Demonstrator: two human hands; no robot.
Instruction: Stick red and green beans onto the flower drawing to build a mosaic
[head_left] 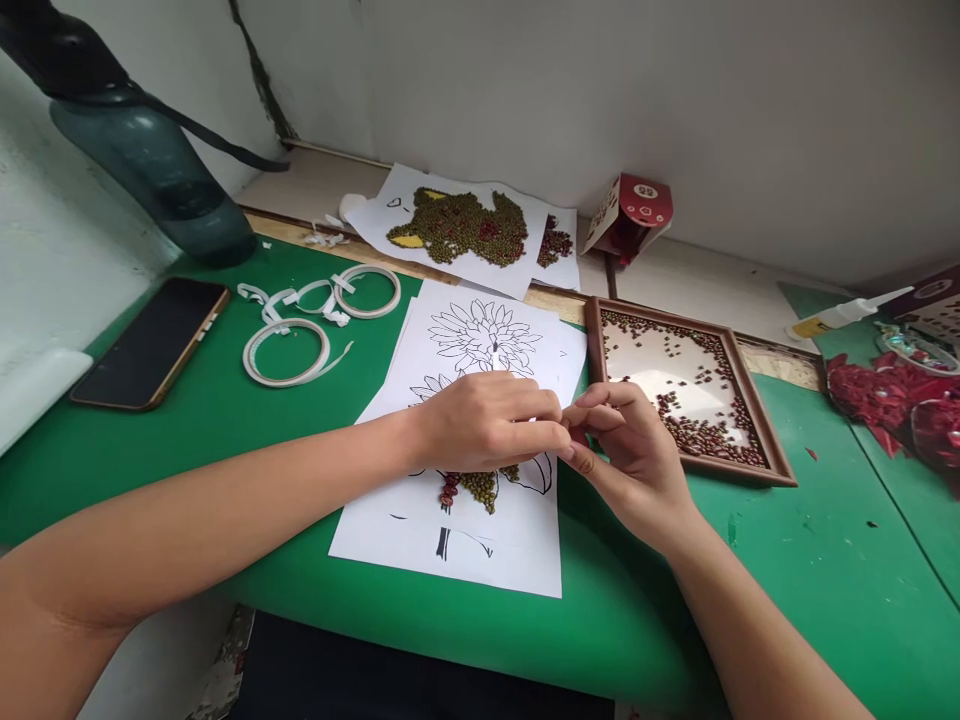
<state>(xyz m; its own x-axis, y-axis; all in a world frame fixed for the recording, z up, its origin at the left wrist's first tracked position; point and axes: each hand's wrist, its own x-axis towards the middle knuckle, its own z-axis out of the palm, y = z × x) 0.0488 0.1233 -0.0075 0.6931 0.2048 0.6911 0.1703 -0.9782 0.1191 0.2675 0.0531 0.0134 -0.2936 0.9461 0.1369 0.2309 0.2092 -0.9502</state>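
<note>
The left grip (491, 422) spans the middle of the sheet (367, 545), palm down, its fingers pointing toward the right grip (637, 460). The right grip is turned palm inward with fingers curled, and its thumb and fingertips meet those of the left just over the sheet's right edge. Both are narrow at the tips; whether a bean is pinched there cannot be told.

Green and red beans (480, 490) cover part of the drawing below the left grip, while the flower outlines above are bare paper. The sheet's lower edge stops short of the front edge of the green surface (840, 560), leaving a band of room there.

The tray (776, 470) of beans sits just beyond the right grip, turned at a slant, its left rim close to the papers' right corner. Open green runs from its lower rim toward the right forearm.

Left of the sheet, past a modest gap, lie tape rolls (277, 381) with loose strips, then the phone (150, 345) and the bottle (150, 170) near the wall.

Along the back, a bean picture (465, 225) overhangs the surface's rear edge, with a red box (649, 205) to its right. Farther right are a glue bottle (832, 318) and red wrapping (874, 400).
</note>
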